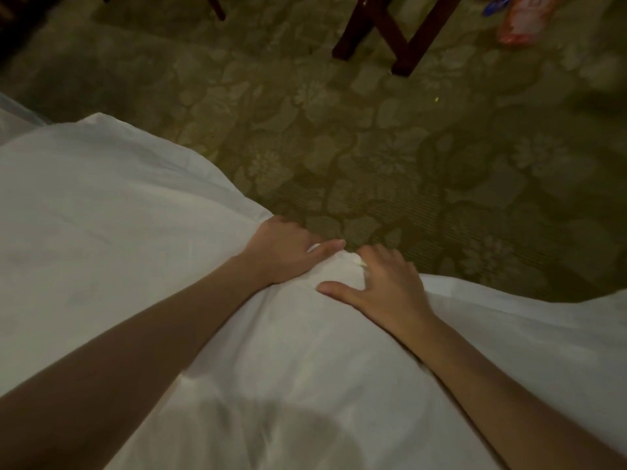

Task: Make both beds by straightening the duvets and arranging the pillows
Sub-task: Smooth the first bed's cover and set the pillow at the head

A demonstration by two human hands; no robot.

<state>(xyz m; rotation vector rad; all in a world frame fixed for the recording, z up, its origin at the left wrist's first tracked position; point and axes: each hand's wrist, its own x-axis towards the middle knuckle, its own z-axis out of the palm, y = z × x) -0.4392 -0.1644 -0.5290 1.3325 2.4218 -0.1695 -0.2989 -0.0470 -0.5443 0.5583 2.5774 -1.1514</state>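
At the left a white duvet [112, 212] spreads from the left edge of the view toward the middle, and it runs on under both arms to the right edge. Whether it lies on a bed or hangs off one cannot be told, as no mattress or frame shows. Its far edge comes to a corner at the centre, with patterned green carpet [390, 137] beyond it.

The left hand [285, 251] sits on that corner. Its fingers curl down over the duvet's far edge and grip a bunched fold, with the thumb laid along the top of the cloth and pointing right. Just beside it is the right hand [386, 283], almost touching the left. It lies on the same bunched corner with the thumb spread out flat, and the fingertips seem to bend over the edge — whether they pinch the cloth or only press on it is unclear.

So the duvet's corner is already under both hands, neither nearer than the other. The bulk of the cloth lies behind and to the left of the fingers, while its far edge runs left and right away from the corner. The next pull probably has to go outward, away from that bulk.

At the top right stand dark wooden furniture legs [383, 32], with an orange and white packet [522, 18] on the carpet further right.
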